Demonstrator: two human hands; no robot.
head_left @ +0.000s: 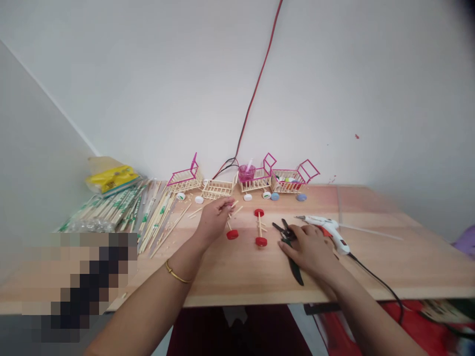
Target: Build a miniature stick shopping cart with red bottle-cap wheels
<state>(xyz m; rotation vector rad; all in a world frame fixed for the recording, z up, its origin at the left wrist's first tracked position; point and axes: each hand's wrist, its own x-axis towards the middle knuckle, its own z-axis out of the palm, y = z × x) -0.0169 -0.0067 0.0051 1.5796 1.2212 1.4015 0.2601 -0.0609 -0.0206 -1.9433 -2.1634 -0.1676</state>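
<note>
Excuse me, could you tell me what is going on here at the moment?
A person's left hand appears to pinch a short stick, while the right hand lies over dark-handled pliers on the table. Between the hands is an axle with two red wheels. A glue gun lies beyond the right hand, long sticks lie to the left, and small stick-built carts stand along the wall.

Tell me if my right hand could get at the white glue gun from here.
Probably yes: the right hand is right beside the glue gun, with no visible obstacle between them, though its fingers are at the black pliers and might need to leave those.
</note>
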